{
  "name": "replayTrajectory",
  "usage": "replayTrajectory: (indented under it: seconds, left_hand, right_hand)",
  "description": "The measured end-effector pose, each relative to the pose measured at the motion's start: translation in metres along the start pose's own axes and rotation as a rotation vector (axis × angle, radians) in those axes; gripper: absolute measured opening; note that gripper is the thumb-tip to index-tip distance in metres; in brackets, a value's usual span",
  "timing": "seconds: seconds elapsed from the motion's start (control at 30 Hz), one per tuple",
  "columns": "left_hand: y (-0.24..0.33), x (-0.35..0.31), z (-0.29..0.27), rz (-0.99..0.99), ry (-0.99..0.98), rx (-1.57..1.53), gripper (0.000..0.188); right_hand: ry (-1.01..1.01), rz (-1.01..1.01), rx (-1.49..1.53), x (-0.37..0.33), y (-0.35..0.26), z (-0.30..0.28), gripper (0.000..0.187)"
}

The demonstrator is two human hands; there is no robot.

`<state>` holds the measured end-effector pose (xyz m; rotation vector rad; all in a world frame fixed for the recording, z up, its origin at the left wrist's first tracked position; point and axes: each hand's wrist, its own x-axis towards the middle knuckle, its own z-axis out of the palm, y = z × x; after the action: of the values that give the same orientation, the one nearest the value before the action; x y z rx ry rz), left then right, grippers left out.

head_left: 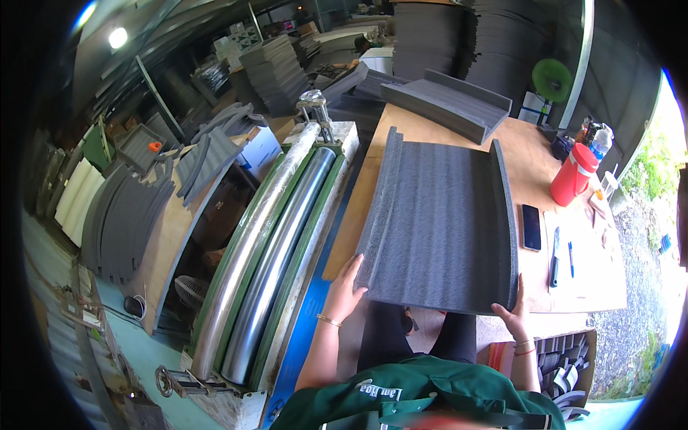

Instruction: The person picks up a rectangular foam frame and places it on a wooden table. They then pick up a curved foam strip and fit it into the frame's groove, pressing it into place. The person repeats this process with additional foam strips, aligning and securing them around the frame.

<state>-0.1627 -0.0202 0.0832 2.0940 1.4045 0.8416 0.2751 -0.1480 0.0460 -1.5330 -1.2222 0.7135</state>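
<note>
A dark grey foam piece [444,222] with a ribbed flat base and raised strips along its left and right sides lies in front of me. Its near edge juts past the wooden table [369,208] over my lap. My left hand [345,290] presses against its near left corner, fingers along the outside of the strip. At the near right corner my right hand [514,312] grips the other strip, thumb toward the base and fingers partly hidden behind the side. A similar grey foam piece [451,104] with raised sides rests at the table's far end.
Left of the table stands a green-framed machine with two shiny metal rollers [276,276]. On the table's right are a red jug [573,174], a phone [531,228], a knife [555,258] and a blue pen [571,259]. A box of foam offcuts [566,362] sits below right.
</note>
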Motion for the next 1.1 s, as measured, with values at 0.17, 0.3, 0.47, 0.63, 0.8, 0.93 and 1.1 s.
replayTrajectory:
  seconds: [0.17, 0.3, 0.47, 0.63, 0.8, 0.93, 1.1]
  left_hand:
    - [-0.004, 0.006, 0.000, 0.046, 0.092, -0.020, 0.082]
    - [-0.011, 0.011, 0.006, 0.063, 0.196, -0.053, 0.074]
    - [-0.022, 0.020, 0.017, 0.058, 0.221, -0.039, 0.074]
    - [-0.024, 0.021, 0.024, -0.013, 0.106, 0.042, 0.089]
    - [-0.024, 0.020, 0.028, -0.007, 0.166, 0.084, 0.087]
    - [-0.028, 0.023, 0.031, -0.070, 0.171, 0.036, 0.083]
    - [-0.033, 0.023, 0.035, -0.153, 0.178, -0.006, 0.081]
  right_hand:
    - [0.043, -0.062, -0.239, -0.005, -0.017, 0.005, 0.095]
    - [0.110, -0.121, -0.234, 0.004, -0.019, 0.010, 0.088]
    - [0.116, -0.103, -0.121, 0.015, -0.019, 0.012, 0.085]
    - [0.026, -0.169, -0.305, 0.018, -0.008, 0.009, 0.098]
    - [0.010, -0.137, -0.226, 0.017, 0.012, 0.003, 0.098]
    - [-0.030, -0.115, -0.159, 0.019, 0.017, -0.003, 0.093]
    - [-0.055, -0.122, -0.110, 0.023, 0.020, -0.007, 0.088]
